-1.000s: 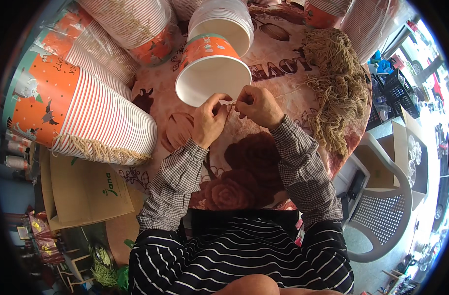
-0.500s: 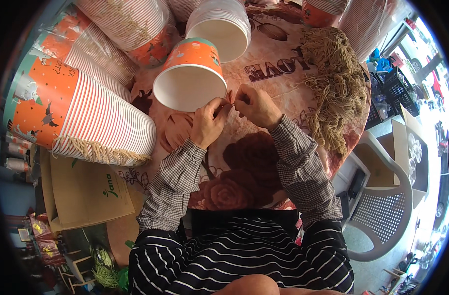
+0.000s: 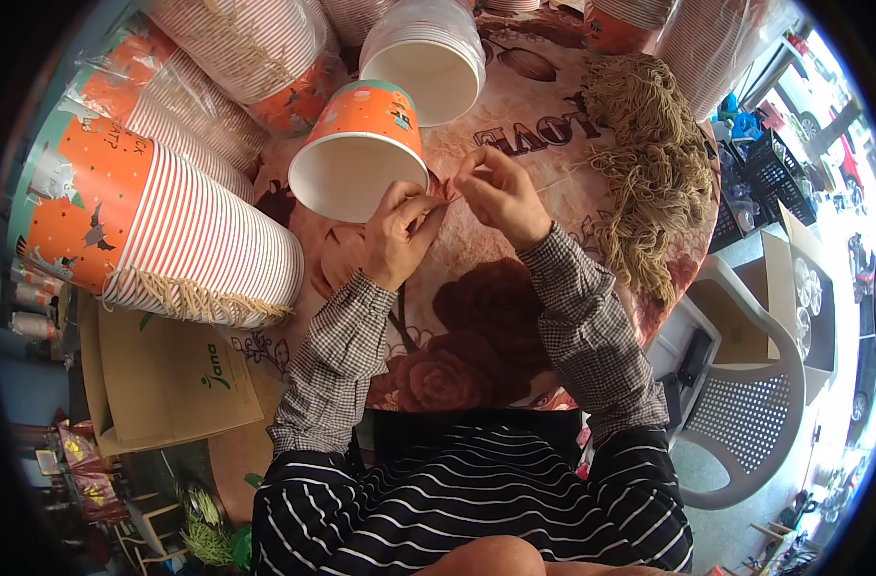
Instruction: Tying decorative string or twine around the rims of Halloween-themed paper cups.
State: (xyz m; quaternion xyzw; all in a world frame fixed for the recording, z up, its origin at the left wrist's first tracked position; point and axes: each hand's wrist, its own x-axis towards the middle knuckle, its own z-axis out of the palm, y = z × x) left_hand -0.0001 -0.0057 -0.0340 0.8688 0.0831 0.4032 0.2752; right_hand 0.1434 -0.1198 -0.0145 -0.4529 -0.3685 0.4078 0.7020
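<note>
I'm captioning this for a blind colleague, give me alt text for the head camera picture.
Seen from above, a person's left hand and right hand pinch a thin string at the rim of an orange paper cup lying on its side on a floral table. Stacks of striped cups lie left, a twine pile right.

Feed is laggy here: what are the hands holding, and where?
Both hands, left hand and right hand, pinch a thin string at the paper cup's rim, fingertips together.

Paper bucket (image 3: 359, 154): matt white interior, printed orange exterior. Twine bundle (image 3: 649, 182) at 2 o'clock: coarse, fibrous, tan. Tablecloth (image 3: 476, 317): glossy, smooth, floral print. Chair (image 3: 745, 422) at 4 o'clock: moulded perforated plastic. Box (image 3: 169, 384) at 8 o'clock: matt cardboard.
</note>
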